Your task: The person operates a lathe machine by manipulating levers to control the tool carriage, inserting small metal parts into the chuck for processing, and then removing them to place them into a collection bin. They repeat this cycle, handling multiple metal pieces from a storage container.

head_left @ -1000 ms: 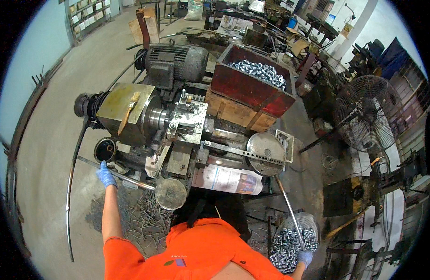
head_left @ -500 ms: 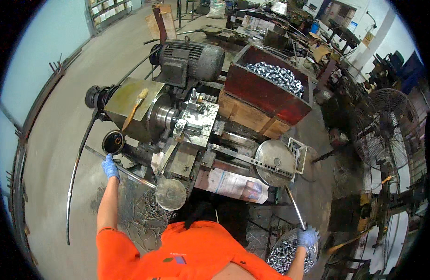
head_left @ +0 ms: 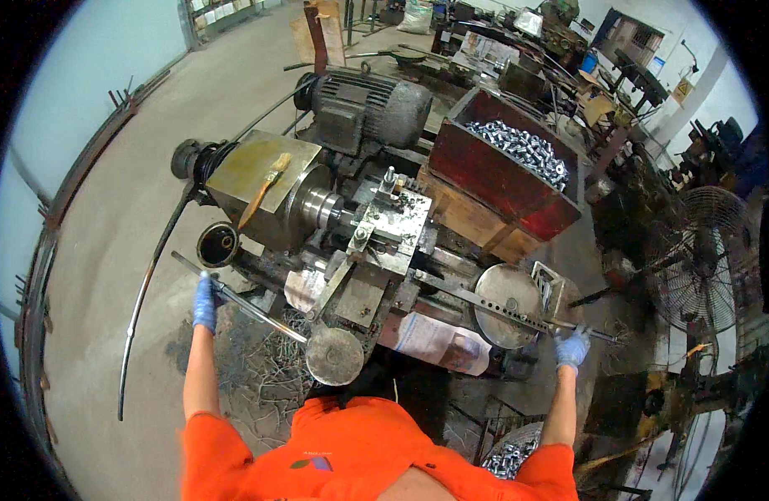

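Observation:
My left hand, in a blue glove, is closed on a long metal lever at the left front of a lathe-like machine. The lever's lower end meets a round metal disc. At the right, my right hand, also gloved, lies against a thin metal rod beside a larger round plate. Its fingers look spread rather than wrapped round the rod. Between my hands are the spindle and a metal slide block with dark chips on it.
A brush lies on the headstock, above a dark round pot. Behind stand a motor and a red bin of small metal parts. A basket of similar parts sits low right, near a floor fan.
My right hand has moved up and away from the parts basket; the rod by it now points right instead of downward. My left hand stays at its lever. The whole view has shifted slightly.

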Action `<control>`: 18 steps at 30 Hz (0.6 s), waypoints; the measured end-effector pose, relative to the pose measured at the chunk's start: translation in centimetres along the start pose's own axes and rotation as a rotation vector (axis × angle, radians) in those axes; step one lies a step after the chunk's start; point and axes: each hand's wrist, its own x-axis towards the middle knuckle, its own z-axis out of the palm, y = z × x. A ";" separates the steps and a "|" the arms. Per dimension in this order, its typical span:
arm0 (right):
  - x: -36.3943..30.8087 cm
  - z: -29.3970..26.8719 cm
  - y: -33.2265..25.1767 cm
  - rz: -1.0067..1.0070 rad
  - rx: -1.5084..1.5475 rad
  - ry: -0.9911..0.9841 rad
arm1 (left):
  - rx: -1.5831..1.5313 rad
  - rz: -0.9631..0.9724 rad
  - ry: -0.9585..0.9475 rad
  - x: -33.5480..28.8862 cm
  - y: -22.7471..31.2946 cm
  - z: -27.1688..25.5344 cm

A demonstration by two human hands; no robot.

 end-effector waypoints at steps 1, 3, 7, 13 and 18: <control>-1.2 0.0 0.5 0.000 0.055 -0.017 | -0.045 0.001 0.118 0.7 -1.0 -1.1; -3.9 -0.1 1.6 -0.010 0.182 -0.038 | 0.134 -0.071 0.225 0.6 -2.0 -3.2; -10.8 0.4 4.1 -0.025 0.155 0.071 | 1.497 0.243 0.043 0.7 -4.9 -1.8; -15.4 3.4 6.9 0.142 0.616 -0.160 | 1.450 0.304 -0.394 1.9 -5.9 2.4; -15.6 -3.8 0.6 0.016 0.649 -0.169 | 1.502 0.394 0.167 -0.6 -14.7 4.1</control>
